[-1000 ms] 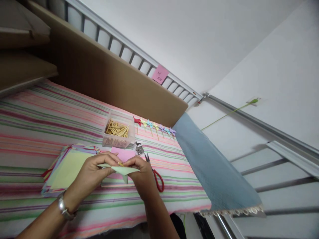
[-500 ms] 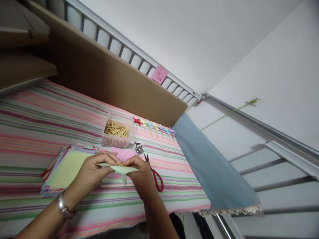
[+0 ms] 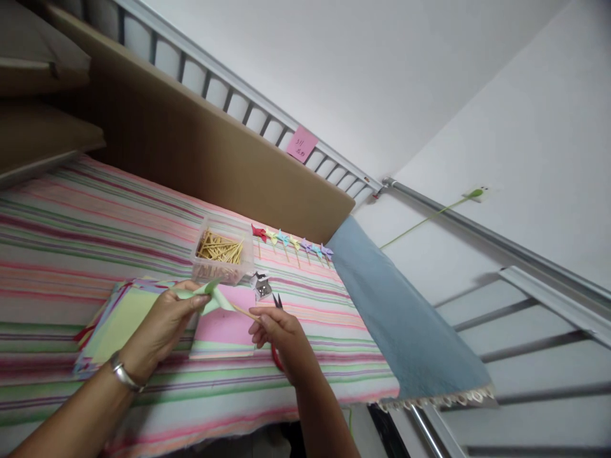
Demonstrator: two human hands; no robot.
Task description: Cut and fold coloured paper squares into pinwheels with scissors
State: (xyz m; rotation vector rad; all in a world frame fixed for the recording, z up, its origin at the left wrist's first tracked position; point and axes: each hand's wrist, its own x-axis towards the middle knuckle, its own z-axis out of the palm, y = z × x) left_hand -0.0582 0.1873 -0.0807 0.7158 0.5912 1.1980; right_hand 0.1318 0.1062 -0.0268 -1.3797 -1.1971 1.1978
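My left hand (image 3: pixel 165 318) pinches a pale green paper pinwheel (image 3: pixel 220 302) between thumb and fingers, above the table. A thin wooden stick (image 3: pixel 244 312) runs from the pinwheel to my right hand (image 3: pixel 277 331), whose fingers are closed on its other end. Below the pinwheel lies a stack of paper with a pink sheet (image 3: pixel 226 331) on top. Scissors with red handles (image 3: pixel 277 359) lie partly hidden behind my right hand. Beside my left hand is a fanned pile of coloured paper sheets (image 3: pixel 126 324), the top one pale yellow.
A clear plastic box (image 3: pixel 248 257) holds many wooden sticks (image 3: pixel 219 248). A small clear packet (image 3: pixel 262 286) lies near it. Several finished paper pinwheels (image 3: pixel 294 243) stand in a row along a cardboard panel (image 3: pixel 238 172). A striped cloth (image 3: pixel 191 407) covers the table.
My right hand has moved right and away from the paper, and the stick now shows between my hands. The green pinwheel has tilted and moved slightly left and up.
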